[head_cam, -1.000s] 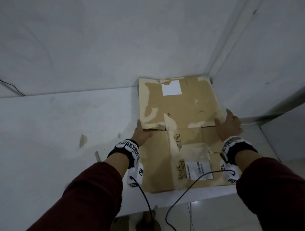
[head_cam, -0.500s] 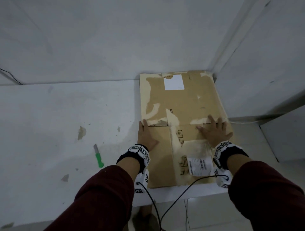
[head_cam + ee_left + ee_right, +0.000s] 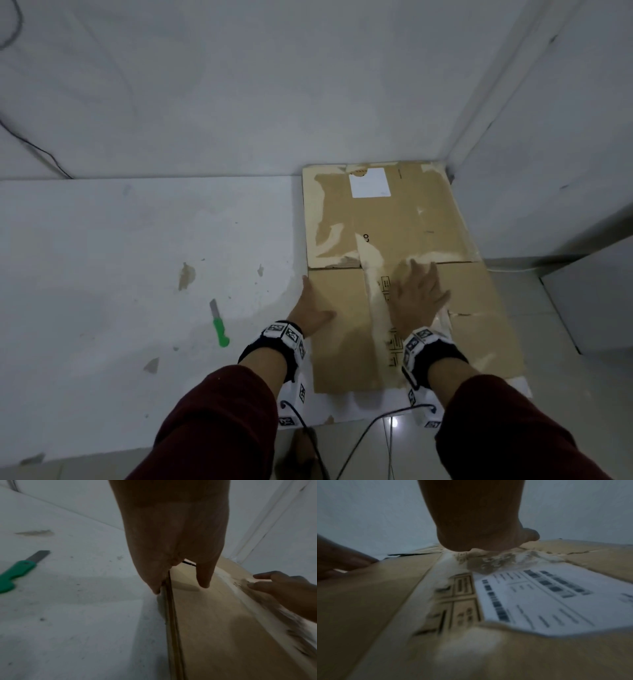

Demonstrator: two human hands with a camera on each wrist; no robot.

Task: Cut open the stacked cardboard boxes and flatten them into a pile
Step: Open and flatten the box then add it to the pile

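- Nearest the camera, two forearms in dark red sleeves reach forward, each wrist wearing a black band with white marker blocks and a trailing cable.
- On the near half of the flattened cardboard [image 3: 342, 329], the left hand [image 3: 310, 308] lies along the left edge with straight fingers [image 3: 155, 588], thumb laid on top; it grips nothing.
- Just right of it, the right hand [image 3: 419, 291] presses palm-down with fingers [image 3: 426, 270] spread over the torn tape strip, beside the shipping label [image 3: 547, 595]; it holds nothing either.
- By the look of it, the step in hand is the flattening: the box is already cut open and lies as a layered sheet, and both palms are squaring and pressing it down.
- The left wrist view shows more than one cardboard edge stacked at the left side, so this sheet seems to lie on a pile.
- Next, the person will likely need the green-handled knife [image 3: 219, 325], which lies on the counter [image 3: 120, 257] well left of the cardboard, blade exposed, so it calls for a careful pick-up by the handle; no uncut box is in view.
- Further off, the counter is white, chipped and stained in patches, and the cardboard's far end, with a white sticker [image 3: 370, 183], reaches the corner.
- Beyond that stand plain pale walls [image 3: 239, 85], with a thin dark wire at the far left; tiled floor shows at the right.
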